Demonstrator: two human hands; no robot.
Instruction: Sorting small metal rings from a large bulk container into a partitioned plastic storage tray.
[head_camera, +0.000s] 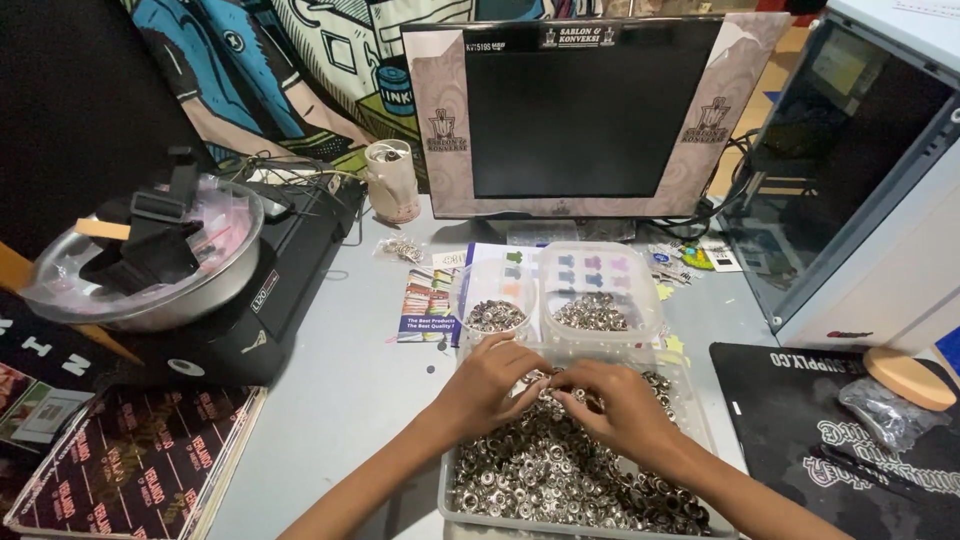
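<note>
Snap parts: I see a heap of small silver metal snap parts (540, 470) filling the clear plastic tray (448, 490) at the near edge of the desk (350, 400), straight below me.
Left hand: my left hand (490, 385) rests on the far end of the heap, fingers (520, 385) curled down into the pieces and pinching some of them; I cannot tell how many.
Right hand: my right hand (625, 400) lies just beside the left, almost touching it, fingers (575, 385) bent and pressed together over the same spot of the heap, nipping small pieces.
Round cup: just beyond the tray stands a clear round cup (493, 300) with a layer of the same silver parts in its bottom.
Square tub: right of the cup, a clear square tub (600, 292) holds another batch of them.
Papers: printed leaflets (425, 305) lie under and left of the two containers.
Monitor: a dark monitor (590, 110) with a patterned frame stands at the back of the desk.
Left side: a metal bowl (140, 260) with black clips sits on a black machine (270, 290).
Right side: a computer case (860, 180) with a glass panel, and a black mat (820, 430) carrying a small clear bag (885, 410).
</note>
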